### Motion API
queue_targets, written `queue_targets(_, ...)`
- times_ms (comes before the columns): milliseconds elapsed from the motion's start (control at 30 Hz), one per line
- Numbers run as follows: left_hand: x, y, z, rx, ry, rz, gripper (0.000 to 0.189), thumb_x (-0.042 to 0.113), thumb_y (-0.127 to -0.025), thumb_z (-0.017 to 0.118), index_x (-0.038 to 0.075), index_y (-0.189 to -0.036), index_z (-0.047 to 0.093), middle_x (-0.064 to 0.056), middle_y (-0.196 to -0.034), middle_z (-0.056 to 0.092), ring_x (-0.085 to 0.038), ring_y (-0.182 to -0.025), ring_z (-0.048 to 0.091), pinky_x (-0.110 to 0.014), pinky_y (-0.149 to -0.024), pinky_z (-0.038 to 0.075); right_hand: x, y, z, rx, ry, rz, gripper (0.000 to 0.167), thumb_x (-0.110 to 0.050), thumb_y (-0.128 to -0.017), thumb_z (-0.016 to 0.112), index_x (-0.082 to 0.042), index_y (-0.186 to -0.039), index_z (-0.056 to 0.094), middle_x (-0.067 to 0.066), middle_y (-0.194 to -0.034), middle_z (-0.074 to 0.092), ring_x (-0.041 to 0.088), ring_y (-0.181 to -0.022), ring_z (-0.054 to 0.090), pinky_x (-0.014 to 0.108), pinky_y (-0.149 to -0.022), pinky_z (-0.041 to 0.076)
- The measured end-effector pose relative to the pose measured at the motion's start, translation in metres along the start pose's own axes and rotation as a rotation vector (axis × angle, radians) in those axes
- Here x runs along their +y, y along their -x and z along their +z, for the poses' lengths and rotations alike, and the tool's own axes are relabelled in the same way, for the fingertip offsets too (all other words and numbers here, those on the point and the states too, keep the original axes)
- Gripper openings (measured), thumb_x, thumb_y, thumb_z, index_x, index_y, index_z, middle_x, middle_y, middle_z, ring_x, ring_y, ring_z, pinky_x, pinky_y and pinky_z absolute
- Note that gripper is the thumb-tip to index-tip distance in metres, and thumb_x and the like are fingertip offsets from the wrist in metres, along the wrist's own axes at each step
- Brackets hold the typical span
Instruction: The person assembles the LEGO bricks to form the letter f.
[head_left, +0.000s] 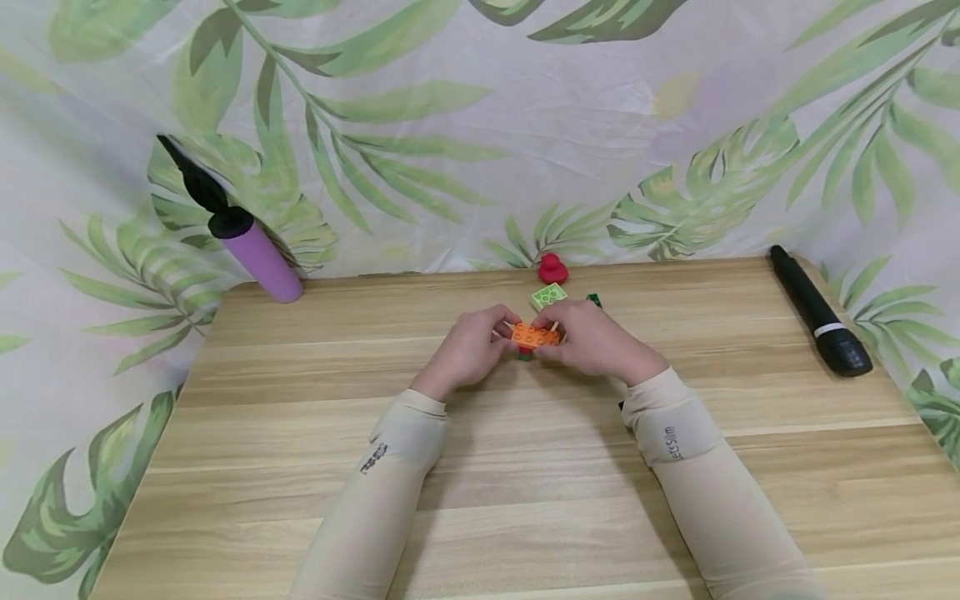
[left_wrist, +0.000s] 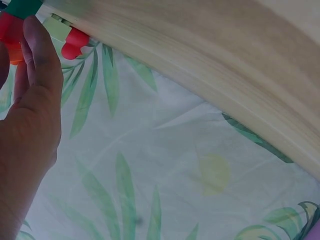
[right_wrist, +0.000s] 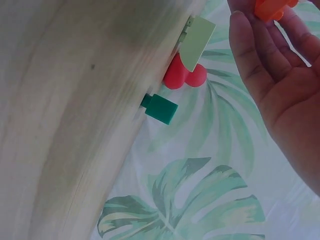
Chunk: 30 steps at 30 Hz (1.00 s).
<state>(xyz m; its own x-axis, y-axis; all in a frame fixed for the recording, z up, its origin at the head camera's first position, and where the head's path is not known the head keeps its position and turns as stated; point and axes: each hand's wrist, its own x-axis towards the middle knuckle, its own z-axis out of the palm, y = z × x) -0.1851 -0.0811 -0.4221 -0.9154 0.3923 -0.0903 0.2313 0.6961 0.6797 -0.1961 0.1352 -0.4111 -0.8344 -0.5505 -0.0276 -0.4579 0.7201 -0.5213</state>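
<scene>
Near the table's middle, an orange building brick (head_left: 534,335) with studs on top lies level between both hands. Red and green bricks (head_left: 526,353) show directly beneath it, partly hidden by fingers. My left hand (head_left: 472,343) grips the left end, its thumb and fingers around the stack; its wrist view shows the green brick (left_wrist: 24,7), red brick (left_wrist: 11,27) and a bit of orange beside the fingers. From the right, my right hand (head_left: 588,337) pinches the orange brick (right_wrist: 272,9) between thumb and fingers.
Behind the hands are a light green brick (head_left: 549,296), a rounded red piece (head_left: 552,268) and a dark green brick (head_left: 594,299). A purple pump-like cylinder (head_left: 262,258) with a black top stands back left. A black microphone (head_left: 813,312) lies along the right edge.
</scene>
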Motion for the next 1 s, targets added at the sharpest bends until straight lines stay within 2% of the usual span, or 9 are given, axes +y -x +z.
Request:
queue_targets(400, 0.001, 0.0, 0.001, 0.0, -0.01, -0.001, 0.029, 0.009, -0.101, 0.072, 0.007, -0.129, 0.068, -0.012, -0.116, 0.077, -0.027, -0.111, 0.072, -0.043, -0.096, 0.057, -0.004, 0.001, 0.001, 0.01, 0.04, 0.015, 0.033, -0.024, -0.09, 0.086, -0.006, -0.116, 0.076, 0.004, -0.102, 0.076, 0.019, -0.089, 0.062, 0.033, -0.076, 0.051)
queue_targets(733, 0.002, 0.0, 0.002, 0.003, -0.017, -0.019, 0.028, 0.009, -0.102, 0.071, 0.008, -0.129, 0.067, -0.012, -0.118, 0.076, -0.029, -0.113, 0.071, -0.044, -0.098, 0.057, -0.012, 0.002, 0.001, 0.019, 0.07, 0.015, 0.031, -0.024, -0.091, 0.086, -0.005, -0.113, 0.076, 0.007, -0.107, 0.076, 0.024, -0.099, 0.066, 0.042, -0.089, 0.055)
queue_targets(1000, 0.002, -0.001, 0.004, 0.008, -0.008, -0.015, 0.027, 0.007, -0.1, 0.072, 0.007, -0.127, 0.068, -0.013, -0.117, 0.076, -0.03, -0.113, 0.071, -0.044, -0.098, 0.057, -0.012, 0.002, 0.005, 0.023, 0.091, -0.002, 0.028, -0.024, -0.09, 0.087, -0.008, -0.107, 0.073, 0.005, -0.102, 0.075, 0.023, -0.094, 0.064, 0.042, -0.085, 0.055)
